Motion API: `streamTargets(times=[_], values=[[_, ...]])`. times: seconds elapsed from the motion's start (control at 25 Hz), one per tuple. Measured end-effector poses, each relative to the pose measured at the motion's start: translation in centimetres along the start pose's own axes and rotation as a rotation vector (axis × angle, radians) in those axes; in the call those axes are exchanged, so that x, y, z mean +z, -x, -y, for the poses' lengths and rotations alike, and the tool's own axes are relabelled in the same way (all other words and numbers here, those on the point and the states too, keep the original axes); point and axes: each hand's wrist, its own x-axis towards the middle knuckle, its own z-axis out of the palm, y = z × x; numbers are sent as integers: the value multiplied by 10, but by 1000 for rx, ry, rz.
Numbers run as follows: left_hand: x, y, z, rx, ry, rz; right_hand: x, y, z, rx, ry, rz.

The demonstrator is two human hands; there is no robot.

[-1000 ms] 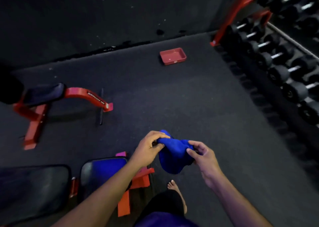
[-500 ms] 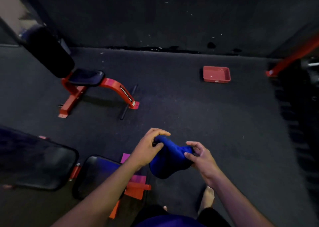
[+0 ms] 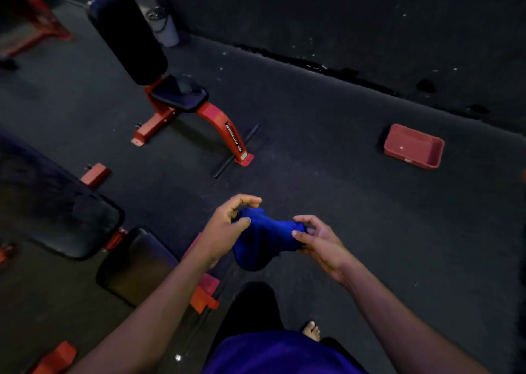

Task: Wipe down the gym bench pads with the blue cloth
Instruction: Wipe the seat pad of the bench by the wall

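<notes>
Both hands, left [image 3: 225,228] and right [image 3: 318,238], pinch the cloth [image 3: 263,238] above the floor; bench pads [image 3: 136,265] lie left, red tray [image 3: 412,146] far right.

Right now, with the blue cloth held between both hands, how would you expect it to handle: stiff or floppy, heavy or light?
Probably floppy: the blue cloth sags in a pouch between the left hand and right hand. Likely light, since fingertip pinches alone carry it. It looks unlikely to slip, as the fabric bunches where it is gripped.
</notes>
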Motion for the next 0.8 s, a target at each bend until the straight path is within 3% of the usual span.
streamTargets(times=[0.12,0.36,0.56,0.8], values=[[-9,-37,10,-62,-126,-56,-9,-53,28,-99,157,-47],[-50,-129,55,-286,-365,-54,-27,-161,102,-187,799,-105],[-90,-202,71,-421,-441,58,-40,-255,156,-162,995,-156],[-141,-301,75,-478,-453,-45,-26,-375,221,-215,1104,-121]])
